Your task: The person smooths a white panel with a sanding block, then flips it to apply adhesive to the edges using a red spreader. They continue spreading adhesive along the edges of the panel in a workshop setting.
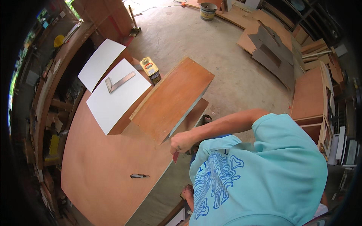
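Observation:
My right hand [181, 142] reaches across from the right, its fingers closed on a small flat red piece [175, 157] at the edge of the brown wooden board [102, 162]. Just beyond that hand is the near lower corner of a wooden box-shaped panel [173, 96], tilted, with a pale edge. Lower down, my left hand [187, 192] is closed beside my body, below the board's edge; a dark and yellowish thing shows at its fingers, too small to name. A utility knife [139, 176] lies on the board, left of both hands.
Two white-topped boxes [118, 94] stand at the board's far side, with a try square [118, 81] on the nearer one. Beside them is a yellow-topped can [149, 67]. A bucket [208, 11] stands farther off. Wooden cabinets [309, 94] line the right, shelves [45, 98] the left.

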Action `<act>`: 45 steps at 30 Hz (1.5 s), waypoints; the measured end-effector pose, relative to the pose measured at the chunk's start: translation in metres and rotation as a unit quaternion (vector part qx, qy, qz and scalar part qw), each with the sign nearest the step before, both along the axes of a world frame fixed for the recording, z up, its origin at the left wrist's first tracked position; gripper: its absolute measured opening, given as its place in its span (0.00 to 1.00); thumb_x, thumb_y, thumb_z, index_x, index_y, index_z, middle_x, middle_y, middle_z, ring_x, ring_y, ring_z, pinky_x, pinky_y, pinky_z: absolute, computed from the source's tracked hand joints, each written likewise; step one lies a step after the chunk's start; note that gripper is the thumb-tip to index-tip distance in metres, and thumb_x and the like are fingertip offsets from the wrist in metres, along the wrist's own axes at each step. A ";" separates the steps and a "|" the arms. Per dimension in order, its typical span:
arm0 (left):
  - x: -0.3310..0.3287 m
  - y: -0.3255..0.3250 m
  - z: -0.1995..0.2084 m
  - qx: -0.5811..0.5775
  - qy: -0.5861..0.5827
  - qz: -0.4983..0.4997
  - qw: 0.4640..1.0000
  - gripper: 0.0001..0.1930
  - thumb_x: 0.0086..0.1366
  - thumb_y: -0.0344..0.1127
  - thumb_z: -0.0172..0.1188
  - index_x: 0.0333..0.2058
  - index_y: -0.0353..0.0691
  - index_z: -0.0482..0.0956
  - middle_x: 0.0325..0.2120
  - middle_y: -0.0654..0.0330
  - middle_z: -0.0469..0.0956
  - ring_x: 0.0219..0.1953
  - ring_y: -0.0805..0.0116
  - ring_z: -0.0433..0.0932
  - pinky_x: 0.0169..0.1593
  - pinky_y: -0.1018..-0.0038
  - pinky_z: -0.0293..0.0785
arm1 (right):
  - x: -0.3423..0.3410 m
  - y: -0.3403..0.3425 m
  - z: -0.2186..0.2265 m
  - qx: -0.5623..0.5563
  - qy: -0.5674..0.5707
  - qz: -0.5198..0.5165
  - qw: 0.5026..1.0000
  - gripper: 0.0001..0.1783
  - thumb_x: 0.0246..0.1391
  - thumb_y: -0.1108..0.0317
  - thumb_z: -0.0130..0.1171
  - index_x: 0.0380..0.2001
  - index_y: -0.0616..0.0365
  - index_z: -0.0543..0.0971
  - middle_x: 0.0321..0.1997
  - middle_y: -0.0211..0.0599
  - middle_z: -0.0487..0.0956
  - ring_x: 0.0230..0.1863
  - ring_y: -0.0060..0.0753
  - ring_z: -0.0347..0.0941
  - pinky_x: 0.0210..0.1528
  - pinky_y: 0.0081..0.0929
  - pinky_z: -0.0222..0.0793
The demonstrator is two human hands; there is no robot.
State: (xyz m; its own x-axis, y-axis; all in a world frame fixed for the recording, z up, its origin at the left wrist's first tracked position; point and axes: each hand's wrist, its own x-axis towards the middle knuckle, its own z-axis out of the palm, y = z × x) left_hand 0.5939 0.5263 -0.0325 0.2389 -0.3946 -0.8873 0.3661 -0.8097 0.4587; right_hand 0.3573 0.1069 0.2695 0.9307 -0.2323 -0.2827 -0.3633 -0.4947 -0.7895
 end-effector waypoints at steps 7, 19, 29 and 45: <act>-0.005 -0.098 0.098 0.033 -0.069 -0.087 0.993 0.27 0.66 0.37 0.52 0.61 0.31 0.62 0.45 0.48 0.77 0.39 0.57 0.80 0.36 0.65 0.75 | -0.139 -0.154 0.003 -0.378 -0.177 -0.348 0.839 0.07 0.40 0.76 0.61 0.23 0.50 0.81 0.26 0.32 0.80 0.38 0.41 0.75 0.42 0.40 0.69; -0.139 -0.080 0.137 0.112 -0.144 -0.096 0.979 0.24 0.66 0.36 0.53 0.59 0.33 0.66 0.38 0.54 0.80 0.33 0.62 0.81 0.30 0.68 0.76 | -0.255 -0.324 -0.016 -0.313 -0.107 -0.304 0.893 0.12 0.42 0.75 0.55 0.27 0.47 0.84 0.32 0.35 0.83 0.43 0.38 0.77 0.52 0.36 0.67; -0.385 -0.020 0.146 -0.003 -0.102 -0.141 0.985 0.21 0.64 0.36 0.55 0.55 0.35 0.72 0.36 0.56 0.80 0.33 0.65 0.80 0.30 0.71 0.74 | -0.250 -0.369 -0.026 -0.288 -0.071 -0.078 0.952 0.10 0.41 0.73 0.57 0.26 0.47 0.85 0.28 0.33 0.82 0.36 0.38 0.77 0.43 0.35 0.70; -0.309 -0.136 0.087 0.056 -0.058 -0.078 0.994 0.25 0.64 0.36 0.55 0.58 0.32 0.66 0.39 0.53 0.79 0.38 0.62 0.80 0.32 0.70 0.74 | -0.321 -0.306 0.045 -0.274 0.008 -0.192 0.942 0.11 0.44 0.73 0.54 0.28 0.49 0.84 0.30 0.37 0.82 0.35 0.45 0.78 0.35 0.40 0.72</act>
State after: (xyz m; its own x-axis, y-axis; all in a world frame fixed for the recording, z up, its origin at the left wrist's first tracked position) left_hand 0.2848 0.3901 0.0545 0.2863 -0.3359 -0.8973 0.1828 -0.9002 0.3953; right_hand 0.0365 -0.1987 0.3147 0.7448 -0.6664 -0.0356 -0.6086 -0.6563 -0.4459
